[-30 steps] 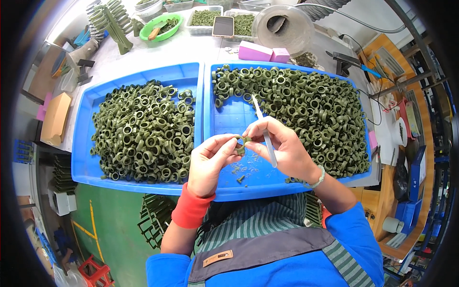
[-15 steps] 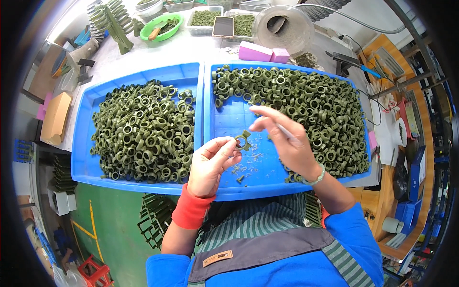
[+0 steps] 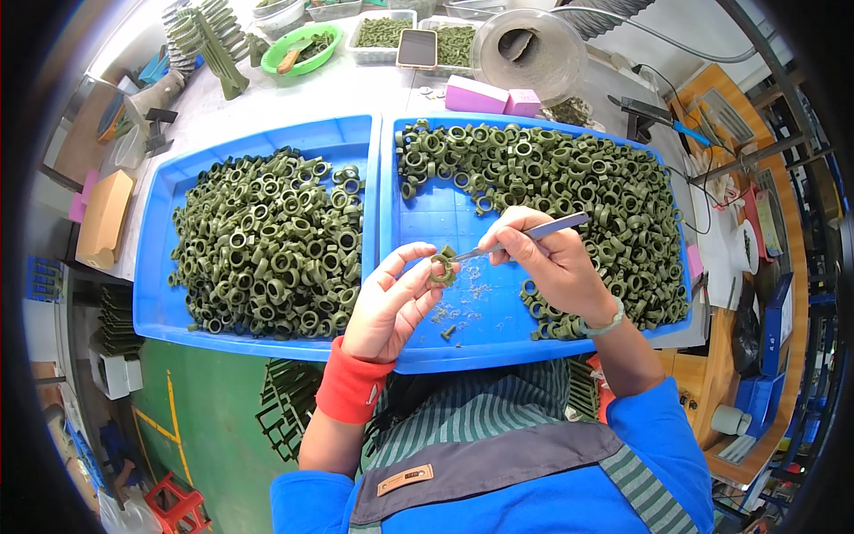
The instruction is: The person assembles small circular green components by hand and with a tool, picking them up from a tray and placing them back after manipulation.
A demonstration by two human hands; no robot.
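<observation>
Between the thumb and fingers of my left hand [image 3: 391, 303] is a small dark green plastic ring [image 3: 444, 270] with tabs on its outside, held above the right blue tray [image 3: 436, 222]. My right hand [image 3: 550, 260] is closed around a slim grey scalpel-like knife [image 3: 553, 226]. The knife's thin tip meets the ring's upper edge; whether it cuts in is too small to tell. Many similar rings [image 3: 569, 178] are heaped along the far and right sides of this tray. Thin green scraps [image 3: 449, 331] and pale shavings lie on its bottom below my hands.
On the left, a second blue tray [image 3: 165, 231] holds another heap of rings. Behind the trays are a green bowl [image 3: 325, 55], clear tubs [image 3: 374, 57], a phone [image 3: 417, 49], pink blocks [image 3: 476, 94] and a large clear container [image 3: 534, 67]. A cardboard box [image 3: 105, 220] stands at the left edge.
My right hand has come down and turned, bringing the knife tip to the ring. The ring has tilted in my left fingers. Another ring now lies near the heap's inner edge.
</observation>
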